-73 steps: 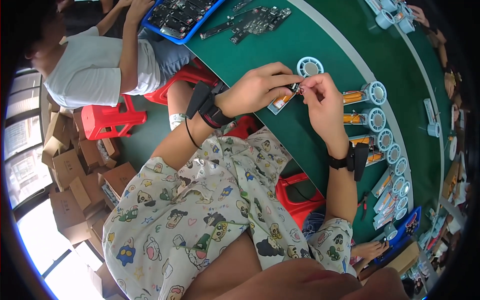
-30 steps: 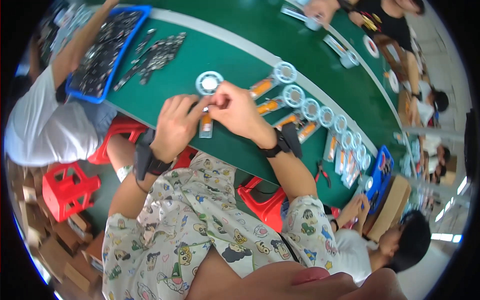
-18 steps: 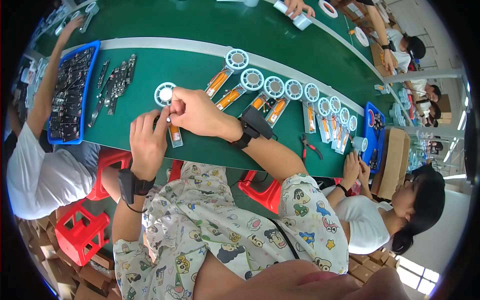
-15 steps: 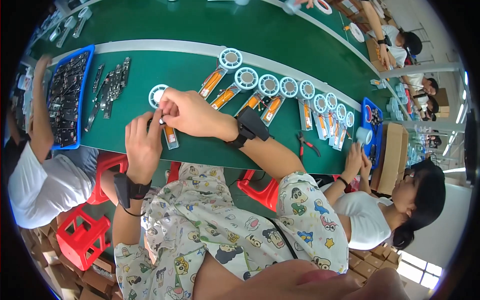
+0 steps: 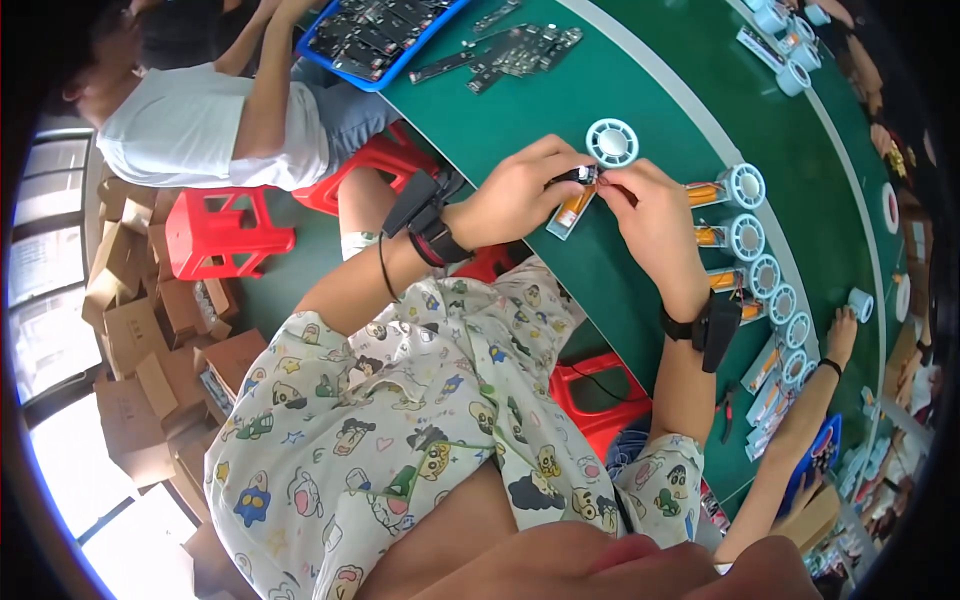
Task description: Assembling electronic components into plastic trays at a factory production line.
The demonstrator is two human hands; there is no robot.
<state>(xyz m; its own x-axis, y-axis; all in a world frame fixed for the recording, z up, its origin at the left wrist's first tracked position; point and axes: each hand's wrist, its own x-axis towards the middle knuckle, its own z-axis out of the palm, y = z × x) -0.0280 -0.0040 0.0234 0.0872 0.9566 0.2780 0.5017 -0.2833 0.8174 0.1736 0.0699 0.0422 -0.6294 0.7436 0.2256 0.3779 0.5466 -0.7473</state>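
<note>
If judging by the long axis, follow the pale narrow handle [image 5: 559, 228] from its near end, just inside the front edge of the green tabletop [image 5: 480, 120], away and somewhat to the right, past the orange battery [image 5: 573, 208] lying in it, up to the cluster of fingertips. There, find the left grip [image 5: 520, 195] reaching in from the left, thumb and fingers pinched almost fully together on a small dark part [image 5: 586, 174] with a bright metal end. From this hold, look toward the body for the battery, near and just below the pinch. Take the left as the nearer of the two, with fingertips at the handle's far stretch. Across the axis, see the right grip [image 5: 655, 220], fingertips drawn close together just beside the dark part; cannot tell whether holding a thin wire or nothing. Beyond the fingers, roughly in line with the handle, note the round blue disc [image 5: 612, 143], face up; with hands in between, cannot tell whether joined to it. Past the right grip, see a row of similar discs [image 5: 747, 184]. Farther off, toward the upper left, find loose dark boards [image 5: 530, 52] and a blue tray [image 5: 420, 48] holding more.
</note>
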